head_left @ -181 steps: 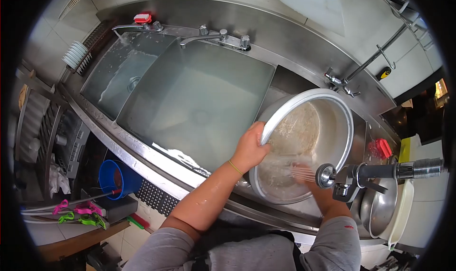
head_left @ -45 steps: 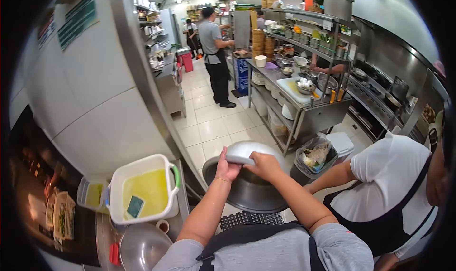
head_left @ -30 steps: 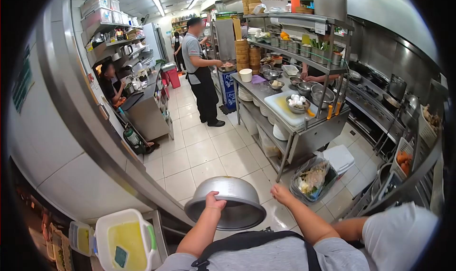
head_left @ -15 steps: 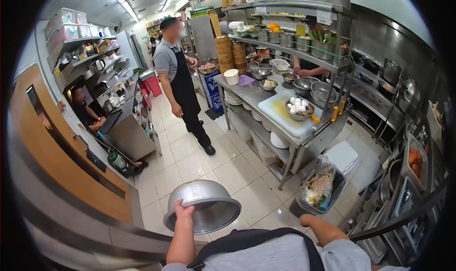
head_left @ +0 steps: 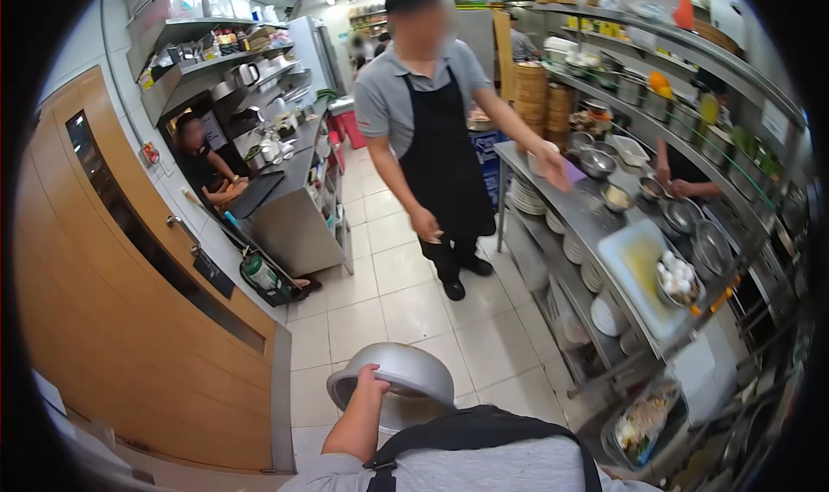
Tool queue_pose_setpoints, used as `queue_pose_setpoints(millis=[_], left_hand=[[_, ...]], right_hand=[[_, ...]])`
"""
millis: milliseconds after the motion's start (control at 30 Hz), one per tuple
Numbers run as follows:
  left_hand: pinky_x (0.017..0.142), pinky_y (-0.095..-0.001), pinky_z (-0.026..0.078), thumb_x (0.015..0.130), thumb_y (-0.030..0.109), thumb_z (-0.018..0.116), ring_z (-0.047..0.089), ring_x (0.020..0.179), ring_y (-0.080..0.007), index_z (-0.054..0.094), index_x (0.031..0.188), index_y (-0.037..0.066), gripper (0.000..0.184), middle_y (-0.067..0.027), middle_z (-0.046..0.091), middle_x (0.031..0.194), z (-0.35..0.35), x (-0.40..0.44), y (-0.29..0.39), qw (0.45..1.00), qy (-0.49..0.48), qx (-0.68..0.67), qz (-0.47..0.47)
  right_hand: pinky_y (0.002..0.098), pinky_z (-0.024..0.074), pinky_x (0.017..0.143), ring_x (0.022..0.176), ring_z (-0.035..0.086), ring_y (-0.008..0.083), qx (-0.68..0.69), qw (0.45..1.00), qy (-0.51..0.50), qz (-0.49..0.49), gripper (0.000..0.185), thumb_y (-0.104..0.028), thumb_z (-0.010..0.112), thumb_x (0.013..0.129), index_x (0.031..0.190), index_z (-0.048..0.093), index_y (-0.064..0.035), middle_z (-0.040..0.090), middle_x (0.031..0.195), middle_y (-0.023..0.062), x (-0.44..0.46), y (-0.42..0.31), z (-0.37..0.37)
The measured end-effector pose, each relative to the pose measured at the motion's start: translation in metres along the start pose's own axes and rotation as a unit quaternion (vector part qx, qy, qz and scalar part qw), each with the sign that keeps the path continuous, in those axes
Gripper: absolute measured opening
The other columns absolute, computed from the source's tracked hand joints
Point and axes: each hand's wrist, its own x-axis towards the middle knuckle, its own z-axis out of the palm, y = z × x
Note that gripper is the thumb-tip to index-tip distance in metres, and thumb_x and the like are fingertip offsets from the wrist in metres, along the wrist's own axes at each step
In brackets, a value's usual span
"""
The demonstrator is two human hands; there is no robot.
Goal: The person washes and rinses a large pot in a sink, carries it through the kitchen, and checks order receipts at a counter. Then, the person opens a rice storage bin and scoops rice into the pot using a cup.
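Note:
My left hand is closed on the rim of a large round metal pot, which hangs tilted at the bottom centre, low in front of my body. Its outer side faces up and part of its hollow inside shows below the rim. My right hand is out of the picture. Beyond the pot stands a person in a grey shirt and black apron, facing me, one arm stretched toward the steel worktable.
A wooden door stands at the left. On the right, the worktable holds a cutting board and a bowl of white round items. A lined bin is below it. Another person is behind the left counter.
The view has swung from the sink into the kitchen. My right hand let go of the pot and left the picture. The aproned person has come nearer and stretched out an arm.

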Motion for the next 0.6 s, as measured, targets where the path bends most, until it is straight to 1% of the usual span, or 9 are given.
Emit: queue_pose_setpoints(millis=[67, 267, 333, 367, 400, 433, 500, 533, 600], left_hand=[[0.098, -0.0531, 0.039, 0.073, 0.008, 0.054, 0.051, 0.112, -0.0347, 0.044, 0.123, 0.003, 0.051, -0.0163, 0.051, 0.121, 0.003, 0.035, 0.036, 1.000, 0.017, 0.016, -0.014], [0.090, -0.0525, 0.044, 0.085, 0.018, 0.057, 0.055, 0.108, -0.0360, 0.046, 0.124, 0.000, 0.044, -0.0202, 0.054, 0.120, -0.015, 0.084, 0.127, 0.976, 0.130, 0.070, 0.160], [0.087, -0.0557, 0.046, 0.086, 0.017, 0.057, 0.057, 0.103, -0.0355, 0.046, 0.124, -0.002, 0.045, -0.0207, 0.055, 0.117, -0.015, 0.101, 0.156, 0.955, 0.184, 0.096, 0.212], [0.085, -0.0572, 0.046, 0.086, 0.016, 0.057, 0.059, 0.101, -0.0352, 0.046, 0.125, -0.003, 0.045, -0.0209, 0.056, 0.116, -0.015, 0.104, 0.167, 0.941, 0.216, 0.109, 0.235], [0.083, -0.0535, 0.048, 0.081, 0.023, 0.067, 0.059, 0.100, -0.0345, 0.048, 0.123, -0.004, 0.054, -0.0211, 0.057, 0.115, -0.005, 0.096, 0.176, 0.920, 0.268, 0.152, 0.244], [0.082, -0.0507, 0.048, 0.078, 0.024, 0.069, 0.059, 0.100, -0.0336, 0.050, 0.121, -0.005, 0.055, -0.0209, 0.058, 0.113, -0.001, 0.090, 0.183, 0.894, 0.289, 0.209, 0.272], [0.080, -0.0452, 0.050, 0.074, 0.027, 0.073, 0.060, 0.098, -0.0316, 0.054, 0.116, -0.006, 0.056, -0.0205, 0.060, 0.109, 0.023, 0.065, 0.192, 0.832, 0.322, 0.322, 0.318], [0.081, -0.0440, 0.049, 0.074, 0.029, 0.073, 0.061, 0.096, -0.0331, 0.057, 0.110, -0.006, 0.054, -0.0218, 0.062, 0.105, 0.023, 0.076, 0.201, 0.807, 0.350, 0.351, 0.322], [0.083, -0.0416, 0.048, 0.072, 0.033, 0.073, 0.063, 0.092, -0.0361, 0.063, 0.099, -0.008, 0.050, -0.0244, 0.065, 0.097, 0.030, 0.101, 0.229, 0.750, 0.397, 0.412, 0.332]], right_hand=[[0.0428, 0.0475, 0.072, 0.076, 0.064, 0.0278, -0.024, 0.999, 0.003, -0.039, 0.024, -0.027, 0.054, 0.079, 0.073, 0.071, -0.0112, 0.067, 0.080, 0.0132, 0.025, -0.059, -0.029], [0.0425, 0.0480, 0.072, 0.073, 0.063, 0.0274, -0.164, 0.961, -0.004, -0.223, 0.024, -0.029, 0.054, 0.081, 0.072, 0.070, -0.0139, 0.067, 0.078, 0.0120, 0.138, -0.280, -0.109], [0.0424, 0.0481, 0.071, 0.073, 0.063, 0.0273, -0.283, 0.877, 0.021, -0.389, 0.024, -0.030, 0.054, 0.081, 0.071, 0.070, -0.0148, 0.067, 0.077, 0.0116, 0.180, -0.387, -0.132], [0.0423, 0.0488, 0.068, 0.074, 0.063, 0.0288, -0.406, 0.711, 0.129, -0.560, 0.023, -0.030, 0.055, 0.081, 0.071, 0.069, -0.0144, 0.066, 0.077, 0.0117, 0.212, -0.452, -0.136], [0.0436, 0.0484, 0.068, 0.077, 0.062, 0.0313, -0.414, 0.698, 0.103, -0.575, 0.022, -0.031, 0.054, 0.081, 0.075, 0.068, -0.0140, 0.065, 0.080, 0.0119, 0.224, -0.533, -0.141], [0.0438, 0.0482, 0.069, 0.078, 0.062, 0.0339, -0.189, 0.808, 0.048, -0.556, 0.024, -0.032, 0.057, 0.081, 0.077, 0.065, -0.0108, 0.065, 0.081, 0.0141, 0.186, -0.604, -0.154], [0.0393, 0.0479, 0.060, 0.068, 0.062, 0.0296, -0.128, 0.726, 0.103, -0.667, 0.034, -0.038, 0.064, 0.080, 0.074, 0.061, -0.0048, 0.064, 0.072, 0.0146, 0.124, -0.744, -0.163], [0.0392, 0.0476, 0.061, 0.069, 0.061, 0.0297, -0.160, 0.718, 0.018, -0.677, 0.031, -0.035, 0.066, 0.080, 0.077, 0.061, -0.0047, 0.064, 0.073, 0.0148, 0.086, -0.808, -0.174], [0.0424, 0.0482, 0.067, 0.075, 0.062, 0.0352, -0.197, 0.659, 0.017, -0.726, 0.034, -0.036, 0.062, 0.080, 0.080, 0.061, -0.0019, 0.064, 0.077, 0.0192, 0.011, -0.909, -0.189]])
